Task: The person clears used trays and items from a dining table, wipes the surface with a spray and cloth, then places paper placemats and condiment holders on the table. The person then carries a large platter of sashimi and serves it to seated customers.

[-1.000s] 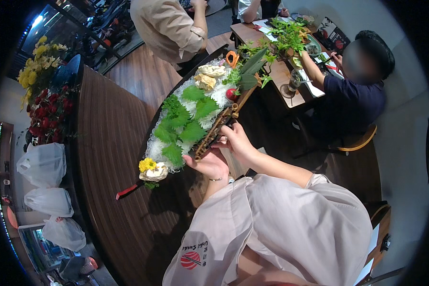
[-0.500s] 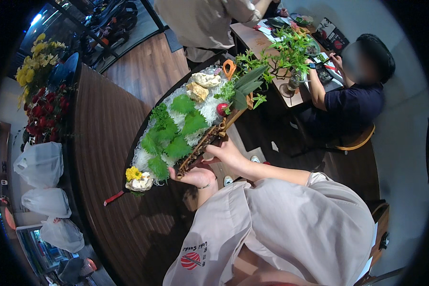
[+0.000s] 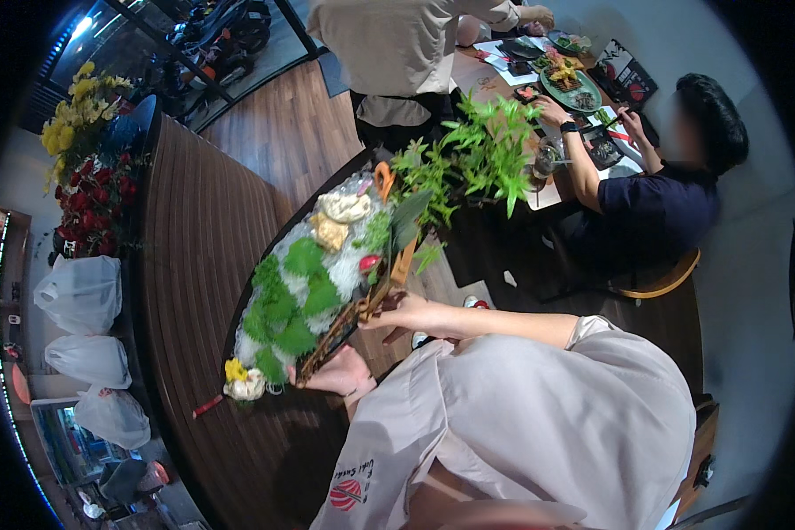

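Note:
A dark boat-shaped serving platter [image 3: 231, 334] is in front of me, tilted diagonally, its lower-left end over the wood-grain counter. My left hand [image 3: 337, 371] grips the near side of it close to that end. Farther along the same side, my right hand [image 3: 406, 314] has its fingers wrapped under the brown wooden railing [image 3: 337, 329]. On the platter lie green leaves [image 3: 293, 337], white shreds [image 3: 344, 274], shells [image 3: 344, 208], a red radish-like piece [image 3: 369, 263] and a yellow flower [image 3: 235, 370]. A leafy green sprig [image 3: 490, 146] rises at its far end.
The counter [image 3: 212, 230] curves along the left, with bagged parcels [image 3: 79, 296], red flowers [image 3: 93, 208] and yellow flowers [image 3: 75, 115] beyond. At upper right, a seated person [image 3: 662, 208] eats at a table with a green plate [image 3: 583, 95]. Another person [image 3: 384, 53] stands at the top.
The platter and both my hands have shifted left and slightly down. The sprig has moved off the table's view, uncovering the green plate. The standing person has moved slightly right.

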A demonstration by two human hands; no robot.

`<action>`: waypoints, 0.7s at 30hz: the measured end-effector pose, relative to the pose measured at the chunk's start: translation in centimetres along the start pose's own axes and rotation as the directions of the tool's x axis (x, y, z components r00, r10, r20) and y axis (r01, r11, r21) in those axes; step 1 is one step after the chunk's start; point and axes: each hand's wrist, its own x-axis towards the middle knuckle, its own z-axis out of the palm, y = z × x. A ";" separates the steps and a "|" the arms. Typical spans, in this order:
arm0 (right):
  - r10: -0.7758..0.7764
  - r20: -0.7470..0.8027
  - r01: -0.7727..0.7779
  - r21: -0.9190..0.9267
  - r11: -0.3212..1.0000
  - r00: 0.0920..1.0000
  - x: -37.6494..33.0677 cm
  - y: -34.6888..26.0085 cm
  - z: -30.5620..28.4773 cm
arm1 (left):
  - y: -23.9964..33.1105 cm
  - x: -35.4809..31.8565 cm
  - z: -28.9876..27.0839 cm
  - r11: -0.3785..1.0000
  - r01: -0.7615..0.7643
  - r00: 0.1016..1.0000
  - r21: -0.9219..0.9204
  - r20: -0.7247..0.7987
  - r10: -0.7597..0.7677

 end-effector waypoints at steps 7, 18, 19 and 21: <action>0.068 0.374 -0.071 -0.006 0.997 0.925 -2.2 2.2 -1.7 | 1.8 -3.8 -4.9 0.995 -0.088 0.996 0.041 0.029 0.087; 0.276 0.508 -0.268 -0.091 0.959 0.816 -5.6 9.8 -3.6 | 4.1 -9.1 -10.7 0.991 -0.102 0.995 0.082 -0.004 0.103; 0.223 0.495 -0.248 -0.016 0.969 0.840 -6.6 10.6 -3.9 | 4.7 -9.7 -11.5 0.992 -0.102 0.995 0.080 0.000 0.102; 0.099 0.431 -0.137 0.057 0.989 0.897 -8.4 12.6 -4.1 | 6.0 -11.2 -13.2 0.993 -0.096 0.995 0.075 0.006 0.096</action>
